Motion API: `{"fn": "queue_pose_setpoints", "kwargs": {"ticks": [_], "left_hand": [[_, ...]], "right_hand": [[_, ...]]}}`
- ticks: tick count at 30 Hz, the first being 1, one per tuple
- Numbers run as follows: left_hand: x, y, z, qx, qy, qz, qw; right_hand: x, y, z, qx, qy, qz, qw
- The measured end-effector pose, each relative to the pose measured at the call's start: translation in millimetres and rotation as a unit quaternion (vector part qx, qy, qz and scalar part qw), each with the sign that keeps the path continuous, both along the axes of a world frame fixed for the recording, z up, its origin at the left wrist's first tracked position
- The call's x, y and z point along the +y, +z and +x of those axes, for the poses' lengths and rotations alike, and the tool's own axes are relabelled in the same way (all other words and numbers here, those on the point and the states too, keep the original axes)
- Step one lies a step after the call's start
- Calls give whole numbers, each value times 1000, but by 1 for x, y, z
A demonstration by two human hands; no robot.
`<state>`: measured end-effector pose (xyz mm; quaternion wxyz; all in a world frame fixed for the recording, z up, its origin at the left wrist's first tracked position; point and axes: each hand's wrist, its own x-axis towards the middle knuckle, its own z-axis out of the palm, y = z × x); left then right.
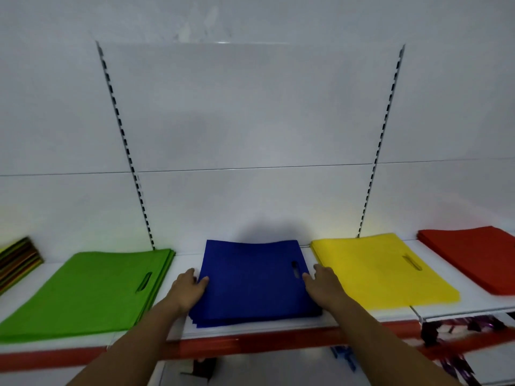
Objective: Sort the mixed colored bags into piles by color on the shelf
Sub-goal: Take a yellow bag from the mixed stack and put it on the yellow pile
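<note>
On the white shelf, four flat piles of handle-cut bags lie side by side and apart: green pile, blue pile, yellow pile, red pile. A multicoloured stack sits at the far left edge. Both hands flank the blue pile. The left hand and right hand rest loosely extended fingers against its side edges, thumbs on top, clasping nothing.
</note>
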<state>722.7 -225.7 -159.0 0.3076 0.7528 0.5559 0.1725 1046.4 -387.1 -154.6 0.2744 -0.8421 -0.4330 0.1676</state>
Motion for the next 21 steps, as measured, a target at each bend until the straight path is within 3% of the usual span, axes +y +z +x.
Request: {"fn": "queue_pose_setpoints", "kwargs": {"ticks": [3,9,14,21], "left_hand": [[-10,41,-6,-14,-1,110,994],[-36,128,-71,94,-39,278,955],[-46,154,-175,134,23,312,940],[-80,159,-350,188,137,298,926]], "right_hand": [[0,35,-14,-63,24,92,994],[28,99,-80,-12,156,175,972],[53,116,-156,-13,267,169,949],[93,127,-328,-107,382,191,898]]}}
